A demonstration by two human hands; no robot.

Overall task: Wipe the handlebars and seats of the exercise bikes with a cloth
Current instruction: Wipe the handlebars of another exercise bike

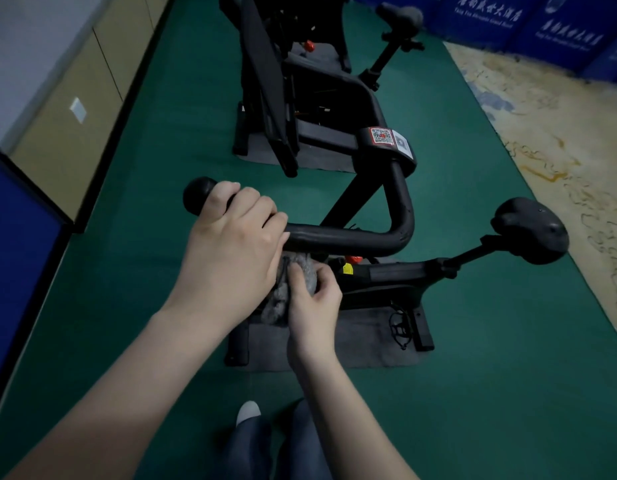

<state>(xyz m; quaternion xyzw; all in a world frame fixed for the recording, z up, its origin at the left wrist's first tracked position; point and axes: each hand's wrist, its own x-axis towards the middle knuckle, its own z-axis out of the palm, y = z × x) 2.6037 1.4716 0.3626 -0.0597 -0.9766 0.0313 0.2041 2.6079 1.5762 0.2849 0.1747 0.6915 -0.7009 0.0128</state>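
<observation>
Our left hand (227, 244) curls its fingers (251, 199) round the near bike's handlebar (345, 237), close to its knobbed end. Below the bar, our right hand (312, 306) pinches the grey cloth (293, 278), bunched. To wipe well, we should probably keep the bar steadied, wrap the cloth around it and work toward the bend, then do the seat (532, 230).

Red-framed QR code sticker (381, 136) on the handlebar clamp (400, 157), unreadable. White Chinese characters on blue panels (487, 12) at the far wall, too blurred to make out.
</observation>
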